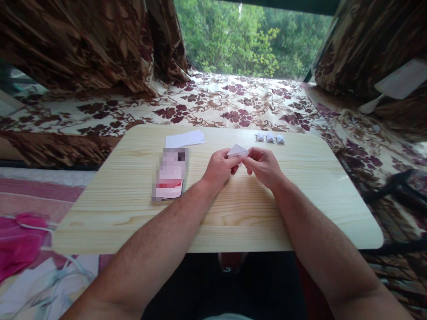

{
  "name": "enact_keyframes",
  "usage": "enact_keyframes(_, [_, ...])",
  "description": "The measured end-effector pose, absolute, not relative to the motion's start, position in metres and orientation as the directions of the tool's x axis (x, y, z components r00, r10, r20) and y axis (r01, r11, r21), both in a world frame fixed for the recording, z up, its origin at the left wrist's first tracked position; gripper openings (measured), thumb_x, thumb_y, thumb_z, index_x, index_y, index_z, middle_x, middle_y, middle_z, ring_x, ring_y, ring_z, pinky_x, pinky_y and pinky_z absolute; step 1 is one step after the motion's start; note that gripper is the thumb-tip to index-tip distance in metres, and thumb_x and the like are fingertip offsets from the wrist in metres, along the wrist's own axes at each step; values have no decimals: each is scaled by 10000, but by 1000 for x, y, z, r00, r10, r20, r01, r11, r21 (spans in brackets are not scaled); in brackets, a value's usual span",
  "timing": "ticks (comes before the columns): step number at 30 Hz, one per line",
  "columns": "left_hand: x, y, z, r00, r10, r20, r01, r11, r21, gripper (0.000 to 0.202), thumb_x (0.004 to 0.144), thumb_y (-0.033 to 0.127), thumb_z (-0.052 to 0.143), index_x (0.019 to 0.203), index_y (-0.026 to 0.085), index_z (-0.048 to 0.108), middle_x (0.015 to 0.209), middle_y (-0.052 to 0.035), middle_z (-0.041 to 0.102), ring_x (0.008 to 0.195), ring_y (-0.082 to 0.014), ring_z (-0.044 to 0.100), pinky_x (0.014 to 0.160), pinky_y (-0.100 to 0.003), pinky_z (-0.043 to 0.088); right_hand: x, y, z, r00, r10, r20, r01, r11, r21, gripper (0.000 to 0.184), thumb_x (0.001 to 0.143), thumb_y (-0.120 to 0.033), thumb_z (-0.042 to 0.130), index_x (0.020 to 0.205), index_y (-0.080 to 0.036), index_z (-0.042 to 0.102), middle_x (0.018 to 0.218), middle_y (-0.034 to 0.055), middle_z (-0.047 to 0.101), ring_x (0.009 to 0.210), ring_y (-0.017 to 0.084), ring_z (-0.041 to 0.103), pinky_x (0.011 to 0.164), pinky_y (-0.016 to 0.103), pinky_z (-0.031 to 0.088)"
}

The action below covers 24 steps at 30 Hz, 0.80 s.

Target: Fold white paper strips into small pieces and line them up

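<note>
A small folded piece of white paper (237, 150) is held between both hands above the middle of the wooden table (247, 218). My left hand (220, 166) pinches its left side, thumb laid across the front. At the paper's right corner, the thumb and fingers of my right hand (264, 166) are closed on it. Just beyond my right hand stand three small folded paper shapes (270, 138) in a row. A stack of white paper sheets (184, 139) lies at the far left of my hands. Fingertips behind the paper are partly hidden.
A phone (170, 173), partly blurred out, lies on the table's left. Beyond the table is a ledge with flowered cloth (230, 102), under a window. A white lamp (400, 80) stands at right. Pink cloth (23, 242) and cables lie at lower left.
</note>
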State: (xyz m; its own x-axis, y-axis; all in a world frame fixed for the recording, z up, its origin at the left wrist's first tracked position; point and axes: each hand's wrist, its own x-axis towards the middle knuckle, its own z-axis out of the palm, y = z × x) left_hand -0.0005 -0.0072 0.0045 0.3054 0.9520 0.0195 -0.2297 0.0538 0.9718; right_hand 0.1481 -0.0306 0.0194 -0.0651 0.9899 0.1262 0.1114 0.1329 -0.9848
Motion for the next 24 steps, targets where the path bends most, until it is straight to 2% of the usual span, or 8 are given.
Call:
enact_keyframes(7, [-1,-8,5,299,954,-1,-307,97,947,198,654,269,764,656,154,604,559,16,515,470,-69,402,452,-228,285,144,-33,21,-80,982,169,122,178,-976,207,776,-308,675,672,-193,539,515,-54,514,463,79,409,461,232,302])
enact_keyframes(12, [0,-8,5,272,962,-27,-300,112,947,233,639,293,779,660,159,590,553,24,507,465,-70,398,447,-231,285,144,-33,21,-79,984,161,127,170,-977,211,780,-332,676,684,-194,548,519,-51,530,465,83,431,469,233,334])
enact_keyframes(19, [-2,-9,11,315,947,55,-159,-4,987,208,730,331,734,801,170,623,586,32,529,492,-81,435,460,-223,305,153,-28,18,-9,989,145,105,145,-984,221,762,-329,709,673,-188,565,515,-56,538,445,81,448,459,231,385])
enact_keyframes(24, [-3,-8,16,256,966,34,-232,27,972,243,750,402,709,814,175,651,707,-2,612,599,-98,514,509,-213,362,153,-28,18,14,993,118,139,115,-984,208,749,-314,711,661,-184,573,512,-60,536,444,78,455,446,218,379])
